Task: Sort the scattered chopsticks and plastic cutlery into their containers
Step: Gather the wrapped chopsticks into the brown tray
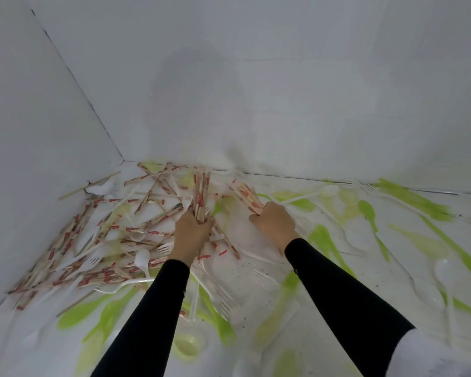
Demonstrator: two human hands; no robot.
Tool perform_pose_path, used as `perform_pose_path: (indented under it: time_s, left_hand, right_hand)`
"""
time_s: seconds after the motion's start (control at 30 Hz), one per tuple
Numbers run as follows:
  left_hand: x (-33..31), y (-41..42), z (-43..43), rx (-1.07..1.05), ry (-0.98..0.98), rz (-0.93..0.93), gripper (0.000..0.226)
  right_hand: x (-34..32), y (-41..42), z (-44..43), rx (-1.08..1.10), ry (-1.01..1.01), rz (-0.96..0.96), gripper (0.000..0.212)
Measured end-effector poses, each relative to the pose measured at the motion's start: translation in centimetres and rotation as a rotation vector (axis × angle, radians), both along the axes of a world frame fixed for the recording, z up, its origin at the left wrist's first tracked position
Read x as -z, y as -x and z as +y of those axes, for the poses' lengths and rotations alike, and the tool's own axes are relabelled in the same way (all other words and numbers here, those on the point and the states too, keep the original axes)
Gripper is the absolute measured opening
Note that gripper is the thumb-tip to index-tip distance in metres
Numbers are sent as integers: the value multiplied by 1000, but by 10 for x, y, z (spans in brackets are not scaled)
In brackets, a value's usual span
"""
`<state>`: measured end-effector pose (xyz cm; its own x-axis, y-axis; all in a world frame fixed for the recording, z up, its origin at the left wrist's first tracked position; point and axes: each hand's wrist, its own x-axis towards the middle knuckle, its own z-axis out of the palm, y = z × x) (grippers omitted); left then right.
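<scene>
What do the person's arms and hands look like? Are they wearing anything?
Both arms are in long, snug black sleeves. The left sleeve and the right sleeve end at the wrists. The left grip and right grip are bare hands: no gloves, rings or watch show. Some white cloth shows at the top of the right sleeve.

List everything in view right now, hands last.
loose chopsticks: dozens, tan with red print, heaped in the left corner
left bundle: one, tan and red chopsticks, upright above the heap
right bundle: one, tan and red chopsticks, right of the heap
white cutlery: several forks and spoons, in the heap and spread centre and right
green cutlery: many, lime, front and right
round cup: one, pale yellow-green, front centre
walls: two, white
left hand: black sleeve, grips left bundle
right hand: black sleeve, grips right bundle
</scene>
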<state>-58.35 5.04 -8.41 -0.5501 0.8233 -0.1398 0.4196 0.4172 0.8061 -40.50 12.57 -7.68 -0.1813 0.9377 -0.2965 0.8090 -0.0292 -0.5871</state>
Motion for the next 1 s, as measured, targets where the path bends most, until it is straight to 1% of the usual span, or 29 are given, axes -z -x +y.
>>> perform_pose_path:
  time_s: [0.07,0.17,0.27,0.4,0.47,0.53,0.57,0.63,0.7,0.77,0.83,0.87,0.93,0.97,1.0]
  left_hand:
    - [2,-6,6,26,53,55,20]
    - [2,-19,10,56,111,103,26]
    - [-1,-30,10,91,189,205,35]
    - [-8,-30,10,97,263,228,38]
    - [-9,-26,3,108,279,210,37]
    - [-11,-23,-8,84,260,98,30]
    - [-12,-22,-14,68,246,22,26]
    - [-18,-16,-25,43,242,-105,25]
    - [-28,-11,-33,31,264,-240,27]
    - [-35,-7,-40,-2,262,-455,25]
    - [-40,-5,-49,-18,247,-665,21]
    - [-41,-2,-54,-14,234,-737,22]
    - [-39,2,-64,-4,195,-782,28]
    - [-41,3,-69,-13,181,-761,28]
    - [-41,4,-74,-28,172,-724,27]
  right_hand:
    - [-6,-22,3,14,64,17,24]
    - [-15,-57,-3,8,165,92,19]
    - [-25,-85,-21,-7,178,160,18]
    - [-26,-90,-43,-11,193,320,23]
    - [-27,-82,-47,12,224,386,19]
    - [-28,-70,-49,52,266,502,16]
    - [-27,-63,-49,55,257,521,18]
    - [-24,-47,-47,20,192,476,19]
    - [-20,-29,-44,-8,115,437,13]
    - [-20,-6,-37,-2,53,441,13]
    - [-18,16,-27,-6,-13,411,24]
    - [-16,28,-22,-23,-49,369,27]
    - [-8,47,-14,-61,-94,264,21]
    - [-1,54,-10,-76,-102,212,19]
    - [6,60,-6,-88,-107,153,23]
